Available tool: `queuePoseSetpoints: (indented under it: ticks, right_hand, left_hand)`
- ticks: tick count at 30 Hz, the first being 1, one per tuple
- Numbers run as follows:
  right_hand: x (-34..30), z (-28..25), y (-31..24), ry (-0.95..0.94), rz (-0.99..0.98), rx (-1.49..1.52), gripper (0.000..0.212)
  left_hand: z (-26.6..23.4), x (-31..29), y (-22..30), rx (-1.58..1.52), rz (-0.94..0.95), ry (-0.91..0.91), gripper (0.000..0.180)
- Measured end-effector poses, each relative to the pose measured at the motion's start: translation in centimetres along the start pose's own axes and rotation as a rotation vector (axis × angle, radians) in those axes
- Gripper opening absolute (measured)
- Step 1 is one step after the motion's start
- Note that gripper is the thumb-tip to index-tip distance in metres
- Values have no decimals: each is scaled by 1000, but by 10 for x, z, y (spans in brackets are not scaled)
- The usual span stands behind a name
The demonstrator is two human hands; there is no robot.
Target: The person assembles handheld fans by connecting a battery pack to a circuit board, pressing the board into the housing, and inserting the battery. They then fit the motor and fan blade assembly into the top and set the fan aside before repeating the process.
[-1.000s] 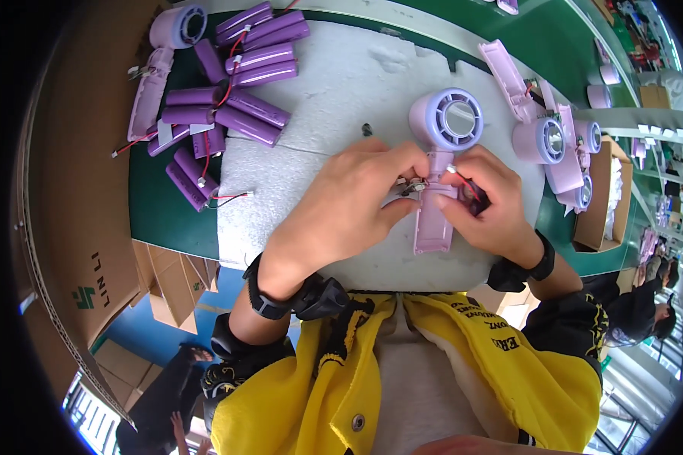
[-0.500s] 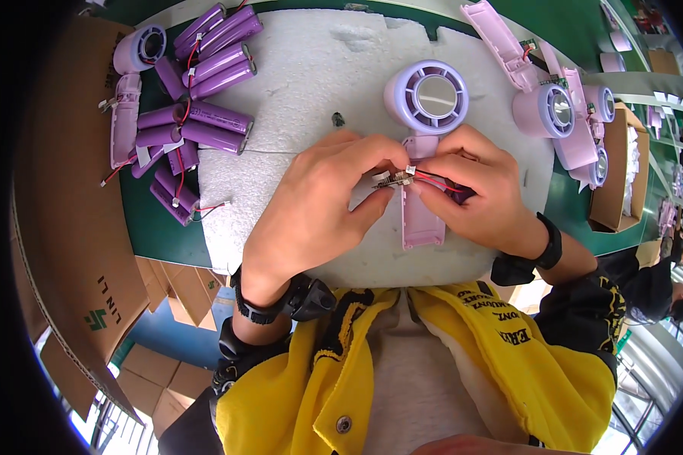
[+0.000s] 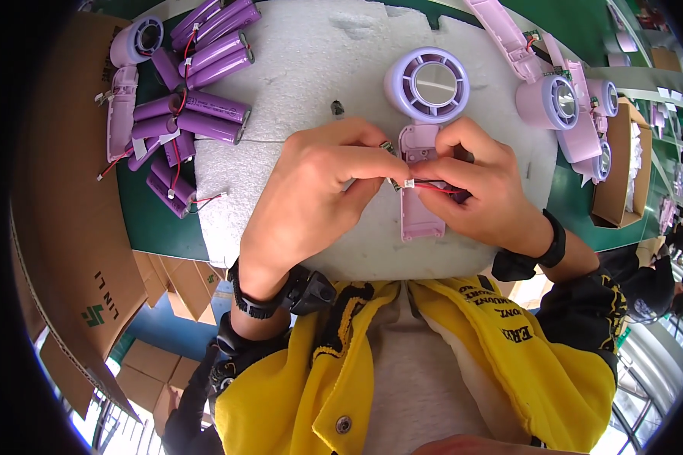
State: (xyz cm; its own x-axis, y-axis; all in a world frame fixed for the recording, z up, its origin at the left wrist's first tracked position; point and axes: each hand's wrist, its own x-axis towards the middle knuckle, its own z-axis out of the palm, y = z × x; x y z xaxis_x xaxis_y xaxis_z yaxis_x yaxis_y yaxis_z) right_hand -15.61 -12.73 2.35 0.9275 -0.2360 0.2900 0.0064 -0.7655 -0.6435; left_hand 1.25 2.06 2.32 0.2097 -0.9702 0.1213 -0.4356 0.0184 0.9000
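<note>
My left hand pinches a small circuit board between thumb and fingers. Facing it, my right hand grips a white plug on red and black wires. The wires run back into the right palm, where a dark purple piece, apparently a battery, is mostly hidden. Plug and board meet or nearly meet; the fingers hide the exact contact. Beneath both hands lies an opened pink handheld fan housing, its round lilac fan head pointing away from me.
Several purple batteries with wires lie at the left, beside another fan. White foam covers the green table's middle. More open fans and a cardboard box are at the right. A large carton stands along the left edge.
The circuit board has turned from lying nearly flat to standing steeply in my left fingers. The plug has dropped slightly in my right fingers. The view has shifted a little.
</note>
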Motion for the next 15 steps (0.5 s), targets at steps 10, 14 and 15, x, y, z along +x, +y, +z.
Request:
queuePoseSetpoints:
  ticks: [10,14,15]
  right_hand:
    - [1,-8,5,-53,-82,28,19]
    - [-1,-12,10,-126,-116,65,23]
    - [-1,-12,10,-121,-104,68,22]
  left_hand:
    - [4,3,8,-152,-104,-61,32]
    - [8,2,9,-314,-215,-32,29]
    - [8,2,9,-374,-252,-13,28]
